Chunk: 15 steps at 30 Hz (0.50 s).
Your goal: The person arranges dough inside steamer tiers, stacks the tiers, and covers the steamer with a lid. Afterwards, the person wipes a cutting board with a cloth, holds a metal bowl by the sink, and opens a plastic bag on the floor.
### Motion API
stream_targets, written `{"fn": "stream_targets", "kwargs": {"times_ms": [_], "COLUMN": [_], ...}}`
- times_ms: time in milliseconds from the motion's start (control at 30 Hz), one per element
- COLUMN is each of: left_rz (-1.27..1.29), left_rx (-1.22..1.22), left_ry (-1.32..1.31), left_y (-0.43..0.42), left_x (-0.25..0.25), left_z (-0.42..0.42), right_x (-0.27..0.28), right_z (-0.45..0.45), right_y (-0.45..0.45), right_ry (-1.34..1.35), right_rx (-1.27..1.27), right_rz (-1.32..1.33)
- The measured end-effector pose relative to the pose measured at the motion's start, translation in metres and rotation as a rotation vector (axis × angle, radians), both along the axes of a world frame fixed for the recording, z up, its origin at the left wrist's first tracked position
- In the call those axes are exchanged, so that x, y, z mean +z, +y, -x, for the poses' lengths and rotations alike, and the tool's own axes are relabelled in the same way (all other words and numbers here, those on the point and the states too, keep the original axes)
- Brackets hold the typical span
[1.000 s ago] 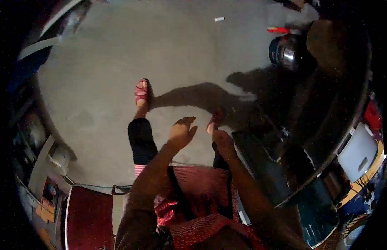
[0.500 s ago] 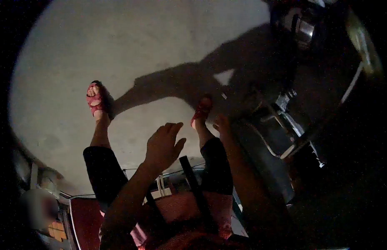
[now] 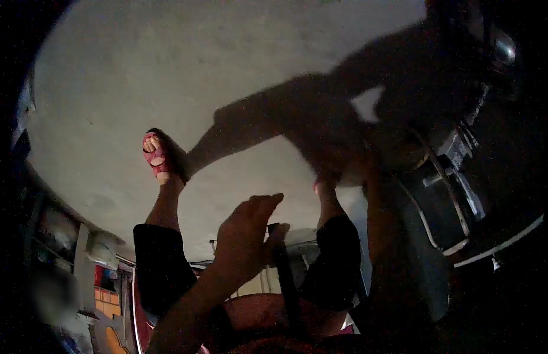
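My left hand (image 3: 245, 237) hangs in the air over my lap, its fingers stretched forward and the thumb apart, with nothing in it. A black strap (image 3: 285, 271) runs down just beside its thumb. My right hand (image 3: 357, 169) reaches forward past my right knee into deep shadow. Its fingers blend into the dark, so whether it touches or holds anything is unclear. Below the hands are my dark trouser legs (image 3: 162, 259) and a reddish top (image 3: 256, 310). A red sandal (image 3: 155, 154) is on my left foot; the right foot is mostly hidden in shadow.
Pale floor (image 3: 138, 76) spreads ahead, crossed by a large dark shadow. On the right stands a bent metal tube frame (image 3: 457, 206), with a shiny rounded object (image 3: 505, 52) beyond it. Shelving (image 3: 79, 259) and orange-yellow items (image 3: 107, 301) are at lower left.
The view has shifted, so the feet, shadow and metal frame sit further right. My left hand appears lower and further right, near the strap. My right hand's fingers have become harder to see.
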<state>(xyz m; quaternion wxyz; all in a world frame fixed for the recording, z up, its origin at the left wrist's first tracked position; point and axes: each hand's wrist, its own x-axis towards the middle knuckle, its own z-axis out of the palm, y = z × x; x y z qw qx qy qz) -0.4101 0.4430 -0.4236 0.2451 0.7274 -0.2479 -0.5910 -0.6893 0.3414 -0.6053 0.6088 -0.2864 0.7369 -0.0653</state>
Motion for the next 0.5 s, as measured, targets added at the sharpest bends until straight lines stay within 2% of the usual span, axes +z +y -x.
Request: {"fn": "stream_targets", "kwargs": {"times_ms": [100, 200, 333, 400, 467, 500], "left_rz": [-0.069, -0.031, 0.009, 0.002, 0.000, 0.010], "left_rx": [0.019, 0.058, 0.077, 0.060, 0.059, 0.111], "left_ry": [0.090, 0.066, 0.089, 0.074, 0.060, 0.088], "left_y": [-0.005, -0.004, -0.012, -0.014, -0.015, -0.015], "left_x": [-0.003, -0.006, -0.001, 0.000, 0.001, 0.002], "left_z": [-0.002, -0.002, -0.007, -0.010, -0.015, -0.016], "right_x": [-0.032, -0.058, -0.075, -0.097, -0.153, -0.111], "right_z": [0.002, -0.007, -0.004, -0.019, -0.039, -0.123], "right_y": [0.003, -0.016, -0.087, -0.144, -0.203, -0.205], "right_ry": [-0.014, -0.038, 0.042, 0.017, -0.187, -0.060], "right_rx": [0.040, 0.113, 0.417, 0.522, 0.465, 0.818], "right_rz": [0.023, 0.070, 0.185, 0.324, 0.556, 0.740]}}
